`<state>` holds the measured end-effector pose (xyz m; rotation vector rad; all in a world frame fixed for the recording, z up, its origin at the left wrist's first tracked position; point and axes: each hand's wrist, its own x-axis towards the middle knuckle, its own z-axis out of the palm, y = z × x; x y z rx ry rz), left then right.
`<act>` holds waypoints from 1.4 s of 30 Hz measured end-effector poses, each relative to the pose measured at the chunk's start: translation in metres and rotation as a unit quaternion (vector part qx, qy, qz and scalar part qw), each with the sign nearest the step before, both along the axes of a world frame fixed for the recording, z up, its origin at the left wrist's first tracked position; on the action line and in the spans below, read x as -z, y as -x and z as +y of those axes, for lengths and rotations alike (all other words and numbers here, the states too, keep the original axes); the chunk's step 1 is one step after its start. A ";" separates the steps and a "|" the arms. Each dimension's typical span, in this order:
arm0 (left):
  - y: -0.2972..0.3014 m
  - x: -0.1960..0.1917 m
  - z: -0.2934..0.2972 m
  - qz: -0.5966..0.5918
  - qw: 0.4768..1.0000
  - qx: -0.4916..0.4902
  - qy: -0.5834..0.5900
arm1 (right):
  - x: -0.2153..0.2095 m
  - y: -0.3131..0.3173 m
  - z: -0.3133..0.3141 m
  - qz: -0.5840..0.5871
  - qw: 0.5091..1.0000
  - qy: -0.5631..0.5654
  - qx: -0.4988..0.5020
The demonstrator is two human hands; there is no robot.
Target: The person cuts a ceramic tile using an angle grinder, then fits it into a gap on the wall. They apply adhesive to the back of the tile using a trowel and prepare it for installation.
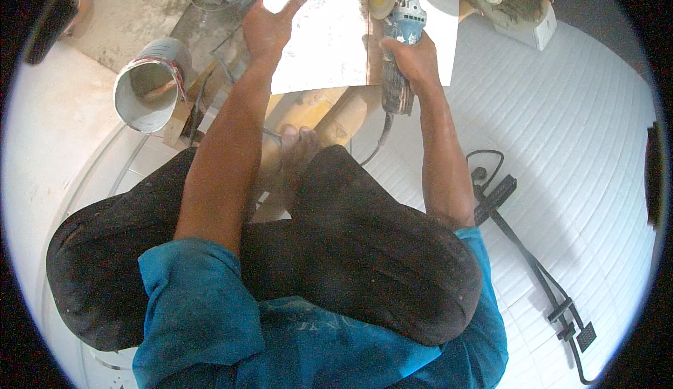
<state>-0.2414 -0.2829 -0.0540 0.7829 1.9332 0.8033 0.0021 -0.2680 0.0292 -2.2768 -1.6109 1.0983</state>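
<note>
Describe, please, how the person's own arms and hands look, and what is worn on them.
The left hand and right hand are bare, without gloves; no watch or bracelet shows. The forearms are uncovered, and loose, blue short sleeves cover the upper arms.

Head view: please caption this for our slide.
Left hand on a white panel, right hand holding a blue angle grinder.
</note>
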 end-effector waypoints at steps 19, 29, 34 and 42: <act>0.002 0.013 0.000 -0.007 1.000 0.015 -0.021 | 0.001 0.005 0.024 0.024 0.999 -0.010 0.018; 0.002 0.014 -0.001 0.008 1.000 0.013 -0.024 | -0.003 0.008 0.026 0.033 0.999 0.011 0.025; 0.002 0.013 -0.001 -0.017 0.999 0.026 -0.018 | 0.003 0.006 0.030 0.023 1.000 -0.014 0.006; 0.001 0.009 -0.001 -0.021 0.999 0.022 -0.021 | 0.001 0.007 0.032 0.049 0.998 -0.011 0.028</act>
